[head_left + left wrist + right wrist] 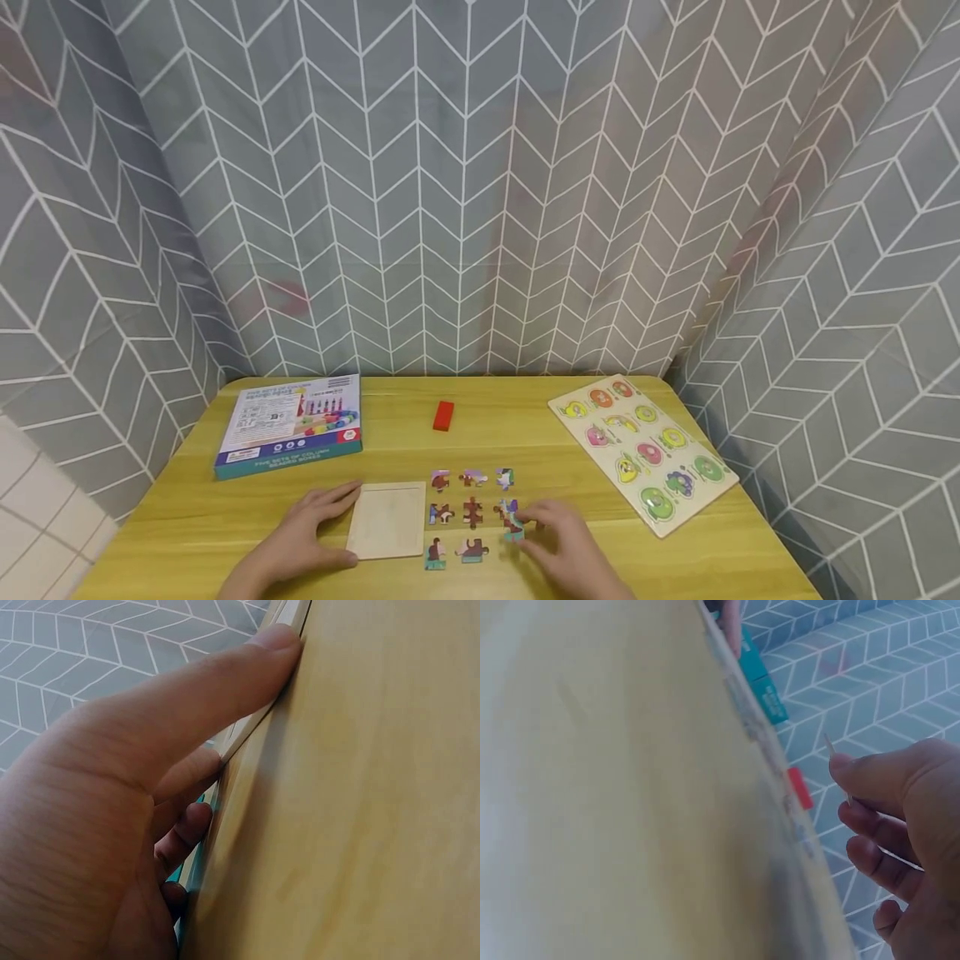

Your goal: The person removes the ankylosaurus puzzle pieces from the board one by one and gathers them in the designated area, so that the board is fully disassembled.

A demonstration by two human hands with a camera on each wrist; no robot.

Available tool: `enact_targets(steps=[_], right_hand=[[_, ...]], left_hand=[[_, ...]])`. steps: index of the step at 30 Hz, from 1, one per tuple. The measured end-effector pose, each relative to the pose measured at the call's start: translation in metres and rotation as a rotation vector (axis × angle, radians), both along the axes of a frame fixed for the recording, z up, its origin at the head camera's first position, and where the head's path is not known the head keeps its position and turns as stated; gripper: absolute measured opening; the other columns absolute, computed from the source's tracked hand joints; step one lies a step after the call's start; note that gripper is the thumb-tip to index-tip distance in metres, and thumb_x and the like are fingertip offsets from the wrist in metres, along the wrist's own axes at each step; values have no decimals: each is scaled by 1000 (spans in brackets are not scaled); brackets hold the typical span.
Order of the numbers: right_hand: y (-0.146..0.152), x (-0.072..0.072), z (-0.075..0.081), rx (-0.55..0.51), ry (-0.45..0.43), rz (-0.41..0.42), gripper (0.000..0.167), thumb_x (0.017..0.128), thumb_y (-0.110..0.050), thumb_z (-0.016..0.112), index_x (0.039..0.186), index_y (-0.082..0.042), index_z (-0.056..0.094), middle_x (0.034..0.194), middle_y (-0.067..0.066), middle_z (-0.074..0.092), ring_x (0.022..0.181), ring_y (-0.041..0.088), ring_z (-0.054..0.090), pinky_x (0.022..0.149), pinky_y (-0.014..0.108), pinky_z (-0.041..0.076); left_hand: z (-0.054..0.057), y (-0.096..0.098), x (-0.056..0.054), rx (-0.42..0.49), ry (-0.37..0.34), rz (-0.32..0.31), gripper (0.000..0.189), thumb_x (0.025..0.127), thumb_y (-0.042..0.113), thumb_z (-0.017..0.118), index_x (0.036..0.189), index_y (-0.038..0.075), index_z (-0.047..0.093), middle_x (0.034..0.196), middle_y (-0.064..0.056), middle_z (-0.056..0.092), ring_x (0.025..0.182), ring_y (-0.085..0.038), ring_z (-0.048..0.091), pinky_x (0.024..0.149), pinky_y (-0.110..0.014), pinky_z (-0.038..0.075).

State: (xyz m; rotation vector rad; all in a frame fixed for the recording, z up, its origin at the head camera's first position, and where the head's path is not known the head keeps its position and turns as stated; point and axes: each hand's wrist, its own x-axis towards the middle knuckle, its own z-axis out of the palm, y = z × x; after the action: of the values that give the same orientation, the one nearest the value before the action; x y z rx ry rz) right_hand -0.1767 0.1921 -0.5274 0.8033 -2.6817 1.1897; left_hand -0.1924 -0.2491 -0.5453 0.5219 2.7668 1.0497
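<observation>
My left hand (307, 529) holds the left side of a square wooden puzzle tray (387, 521), with the thumb at its near corner and a fingertip at the far one. In the left wrist view the thumb (217, 686) lies against the tray's edge. The right hand (562, 542) pinches a jigsaw piece (513, 527) between thumb and forefinger; its thin edge (830, 745) shows in the right wrist view. That piece is raised over the table, overlapping a purple-topped piece (510, 505) in the head view. Several other pieces, including a brown middle piece (472, 513), lie in rows between the hands.
A boxed bead set (288, 425) lies at the back left of the yellow wood-grain table (397, 458). Behind the pieces is a red block (443, 416). A fruit puzzle board (643, 450) lies slanted at the right. Patterned grey curtains (450, 208) surround the table.
</observation>
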Motion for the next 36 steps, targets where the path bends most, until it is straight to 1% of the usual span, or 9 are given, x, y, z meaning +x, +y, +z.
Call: enact_targets(steps=[3, 6, 9, 12, 16, 21, 29, 32, 36], right_hand=[[4, 2, -10, 3, -19, 32, 28, 95, -29, 79, 121, -18, 77, 116, -8, 71, 106, 9, 65, 94, 32, 56], [7, 2, -18, 36, -23, 65, 28, 97, -32, 78, 122, -19, 77, 118, -7, 71, 110, 12, 65, 96, 35, 56], [9, 2, -23, 63, -23, 78, 27, 98, -36, 77, 121, -21, 78, 120, -7, 70, 112, 12, 64, 96, 36, 56], [9, 2, -26, 53, -22, 91, 24, 98, -35, 77, 118, -22, 78, 119, -8, 68, 112, 10, 62, 95, 34, 55], [9, 3, -27, 26, -3, 104, 19, 98, -31, 78, 115, -23, 78, 118, -10, 66, 111, 8, 60, 93, 32, 55], [8, 4, -28, -7, -5, 109, 18, 99, -32, 76, 115, -24, 77, 118, -10, 67, 111, 6, 60, 93, 29, 53], [7, 3, -27, -15, 14, 121, 20, 98, -28, 77, 116, -19, 76, 117, -7, 70, 106, 4, 60, 88, 27, 54], [8, 3, -26, 0, -9, 112, 24, 98, -30, 77, 119, -19, 74, 118, -8, 70, 107, 5, 61, 91, 29, 53], [8, 3, -22, 18, -55, 97, 30, 98, -36, 78, 123, -21, 73, 122, -9, 70, 112, 9, 62, 98, 34, 52]], left_hand=[[0, 0, 1, -10, 17, -10, 95, 79, 53, 90, 156, 11, 55, 164, -11, 48, 138, -45, 43, 107, -74, 37], [-1, 0, 1, -18, 32, -13, 95, 79, 54, 89, 156, 11, 55, 164, -11, 48, 135, -42, 45, 106, -71, 39], [-2, 0, 1, -21, 33, -11, 95, 79, 55, 89, 156, 12, 55, 163, -11, 48, 134, -41, 45, 106, -70, 39], [-2, 0, 0, -13, 24, -8, 95, 78, 54, 89, 156, 12, 55, 163, -11, 48, 135, -42, 45, 107, -71, 38], [-1, 0, 0, -6, 20, -6, 95, 78, 55, 89, 156, 11, 55, 163, -12, 48, 137, -44, 44, 107, -73, 37], [0, 0, 0, -12, 27, -10, 95, 78, 54, 90, 156, 11, 55, 163, -12, 48, 136, -45, 44, 106, -73, 37], [0, 0, 0, -4, 18, -11, 96, 78, 53, 91, 156, 11, 55, 164, -12, 48, 138, -47, 43, 107, -75, 36], [0, -1, 1, 7, 11, -14, 96, 78, 50, 92, 156, 10, 54, 164, -13, 47, 139, -51, 41, 107, -77, 34], [1, -1, 1, 15, 4, -13, 96, 77, 48, 92, 156, 10, 54, 165, -14, 46, 140, -52, 40, 107, -79, 32]])
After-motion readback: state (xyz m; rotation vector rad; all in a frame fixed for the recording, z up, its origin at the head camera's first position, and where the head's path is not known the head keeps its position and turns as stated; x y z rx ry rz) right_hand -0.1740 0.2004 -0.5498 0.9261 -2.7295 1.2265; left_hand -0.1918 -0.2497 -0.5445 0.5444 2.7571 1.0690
